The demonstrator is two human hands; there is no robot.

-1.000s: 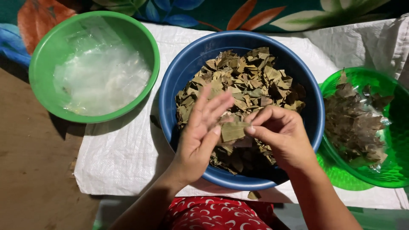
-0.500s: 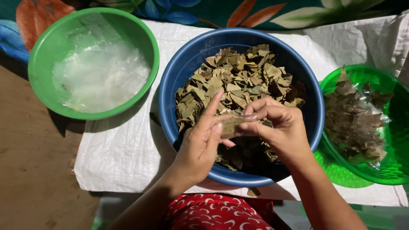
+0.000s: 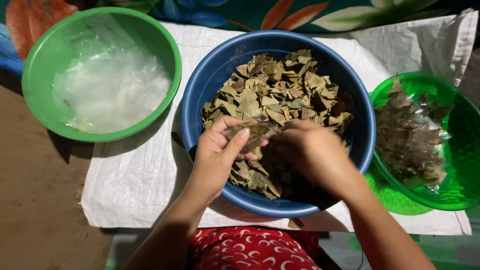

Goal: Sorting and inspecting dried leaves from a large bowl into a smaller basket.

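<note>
A blue bowl (image 3: 220, 65) in the middle holds a heap of dry brown leaf pieces (image 3: 285, 95). Both my hands are over its near side. My left hand (image 3: 217, 157) pinches one dry leaf piece (image 3: 250, 134) between thumb and fingers. My right hand (image 3: 312, 155) meets it from the right, fingers curled on the same leaf piece; the fingertips are blurred.
A green bowl (image 3: 40, 65) with clear plastic wrappers (image 3: 112, 92) stands at the left. A translucent green bowl (image 3: 450, 195) with wrapped leaf packets (image 3: 410, 140) stands at the right. All three rest on a white woven sack (image 3: 135, 185) over a brown floor (image 3: 35, 215). Red patterned cloth (image 3: 250, 250) lies below.
Both hands have drawn closer together and shifted slightly left over the bowl. The leaf piece, flat on the left palm a second ago, is now folded between the fingers.
</note>
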